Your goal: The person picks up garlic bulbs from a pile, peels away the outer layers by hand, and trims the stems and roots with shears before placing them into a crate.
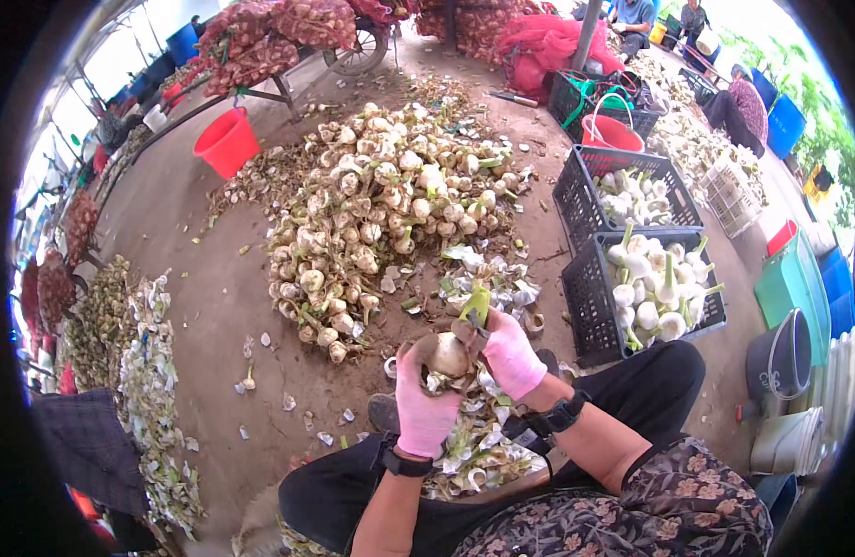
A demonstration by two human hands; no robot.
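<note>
Our left hand (424, 401) grips a garlic bulb (449, 354) over the peelings (474, 447) on the floor before us; our right hand (511, 354) is closed on its green stalk (477, 303), perhaps holding a blade, beside a black crate (585, 299).

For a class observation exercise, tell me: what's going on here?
A seated person in pink gloves holds a garlic bulb in the left hand, while the right hand grips it at its green stalk. A big pile of garlic lies on the ground ahead. Black crates to the right hold clean white bulbs, and husks are heaped between the person's legs. Other people sit further back.
</note>
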